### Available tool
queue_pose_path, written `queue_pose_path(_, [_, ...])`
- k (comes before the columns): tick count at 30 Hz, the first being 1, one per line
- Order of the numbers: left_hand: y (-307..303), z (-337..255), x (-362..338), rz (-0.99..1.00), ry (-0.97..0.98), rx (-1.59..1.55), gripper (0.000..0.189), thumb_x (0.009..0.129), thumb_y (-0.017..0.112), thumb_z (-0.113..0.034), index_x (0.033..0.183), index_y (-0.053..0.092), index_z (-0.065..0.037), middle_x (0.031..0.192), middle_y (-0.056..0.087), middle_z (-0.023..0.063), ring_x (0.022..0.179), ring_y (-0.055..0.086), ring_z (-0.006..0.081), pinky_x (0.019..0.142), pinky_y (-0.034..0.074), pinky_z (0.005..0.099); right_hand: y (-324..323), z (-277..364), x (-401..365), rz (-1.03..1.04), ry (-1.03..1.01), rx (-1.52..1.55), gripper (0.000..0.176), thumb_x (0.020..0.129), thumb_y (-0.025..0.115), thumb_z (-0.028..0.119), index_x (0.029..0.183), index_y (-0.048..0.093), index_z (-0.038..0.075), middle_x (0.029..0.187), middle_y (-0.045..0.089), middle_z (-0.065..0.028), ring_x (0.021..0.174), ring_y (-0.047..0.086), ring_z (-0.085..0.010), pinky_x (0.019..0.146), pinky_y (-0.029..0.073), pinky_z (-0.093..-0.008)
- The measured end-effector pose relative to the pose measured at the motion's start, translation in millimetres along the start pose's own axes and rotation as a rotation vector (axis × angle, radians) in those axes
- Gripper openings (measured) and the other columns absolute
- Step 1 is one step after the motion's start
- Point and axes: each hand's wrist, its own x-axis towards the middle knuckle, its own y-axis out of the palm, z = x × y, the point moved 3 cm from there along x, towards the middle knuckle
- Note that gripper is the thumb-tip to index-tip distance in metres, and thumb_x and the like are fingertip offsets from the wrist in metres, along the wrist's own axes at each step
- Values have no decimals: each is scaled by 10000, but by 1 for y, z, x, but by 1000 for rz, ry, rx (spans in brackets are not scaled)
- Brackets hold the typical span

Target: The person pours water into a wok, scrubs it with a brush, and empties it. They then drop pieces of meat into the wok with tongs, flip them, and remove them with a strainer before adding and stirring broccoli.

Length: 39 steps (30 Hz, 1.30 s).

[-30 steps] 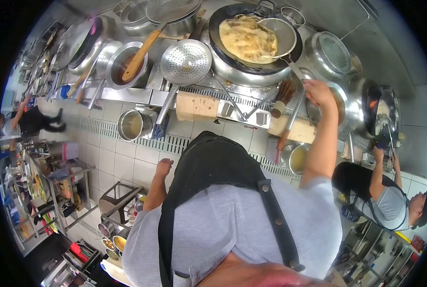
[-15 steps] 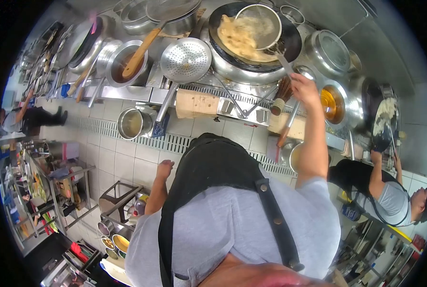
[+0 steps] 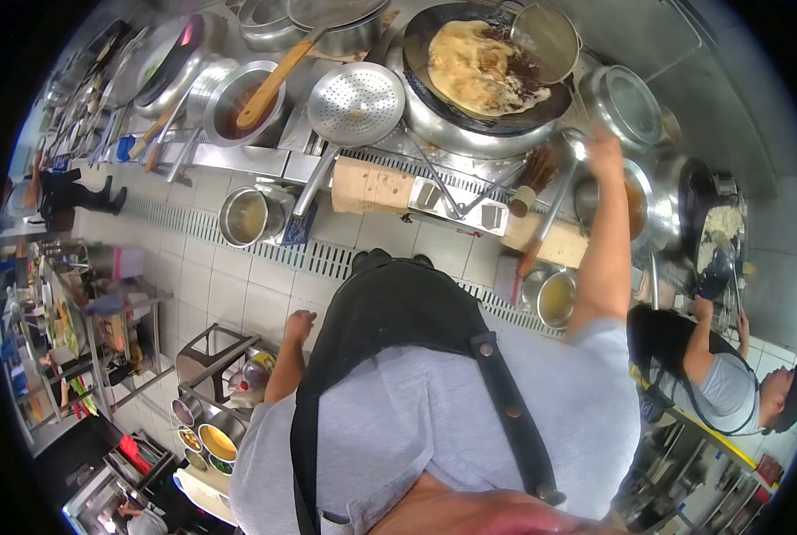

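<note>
My right hand (image 3: 605,153) is blurred by motion, its arm stretched forward past the stove edge. It grips the handle of a round mesh strainer (image 3: 545,43), which is tilted over the right side of a black wok (image 3: 416,55); the handle itself is hard to make out. A golden, puffy sheet of frying food (image 3: 470,69) lies in the wok, left of the strainer, with dark liquid beside it. My left hand (image 3: 301,325) hangs low at my side, fingers loosely curled, with nothing visible in it.
A perforated ladle (image 3: 355,104) and a pot with a wooden-handled utensil (image 3: 260,100) stand left of the wok. To the right are a ladle (image 3: 554,209), a brush (image 3: 534,174) and a bowl of amber liquid (image 3: 635,209). A co-worker (image 3: 724,370) handles another wok at far right.
My right hand and the strainer have moved right, away from the middle of the wok. The frying food now lies in the wok, more of it uncovered. My left hand has shifted slightly.
</note>
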Motion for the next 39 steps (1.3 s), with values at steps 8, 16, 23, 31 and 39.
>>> queue_pose_path(8, [-3,-35,2,-70,-363,-367,376,851,729,-293,1058,671,16,872,713,102,740,664,191,713,526,339,-3,52,-28,680,563,716,360,968,605,139,1310,600,27,665,539,6,414,348,-54,368,233,-247])
queue_pose_path(16, [-7,-63,7,14,-281,-232,304,885,696,-297,915,650,2,806,691,94,697,663,204,687,523,367,31,77,-59,809,612,1158,278,1036,557,164,1284,558,39,684,490,39,418,324,-30,373,223,-212])
queue_pose_path(23, [-2,-36,48,-189,706,459,282,888,678,-277,847,640,-1,760,667,101,678,653,212,672,527,357,2,55,-101,601,612,1218,367,957,643,115,1301,599,-5,705,547,18,457,371,-55,408,263,-224])
queue_pose_path(31, [-16,-59,51,46,-144,-144,184,825,719,-167,976,699,-62,770,661,103,806,683,249,745,540,380,-28,51,-120,381,612,1022,496,952,573,38,1438,492,-28,718,551,-3,479,379,-60,427,279,-230])
queue_pose_path(39, [-10,-37,51,3,508,490,182,792,701,-104,974,699,-102,910,676,140,938,653,331,795,545,456,-23,57,-103,190,456,775,464,948,565,68,1411,587,91,719,549,27,541,412,-35,471,303,-216])
